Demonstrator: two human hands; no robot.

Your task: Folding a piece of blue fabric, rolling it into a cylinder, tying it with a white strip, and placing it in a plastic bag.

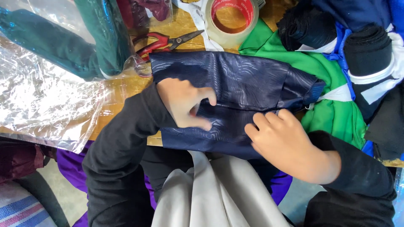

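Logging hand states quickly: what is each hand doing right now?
Left hand: open, fingers curled, pressing the folded navy fabric.
Right hand: open, resting flat on the same fabric.

Garment packing workshop: folded cloths (332,63), tape (230,21)

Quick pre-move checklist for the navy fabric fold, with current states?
1. Left hand on the navy fabric: ok, fingers pressing near the middle fold line.
2. Right hand on the fabric: ok, flat at the lower right edge.
3. Fabric fully on the wooden table: not ok, near edge overhangs the lap.
4. Scissors away from the hands: ok, lying behind the fabric.
5. Tape roll off the fabric: ok.
6. Fold edges aligned: cannot tell.
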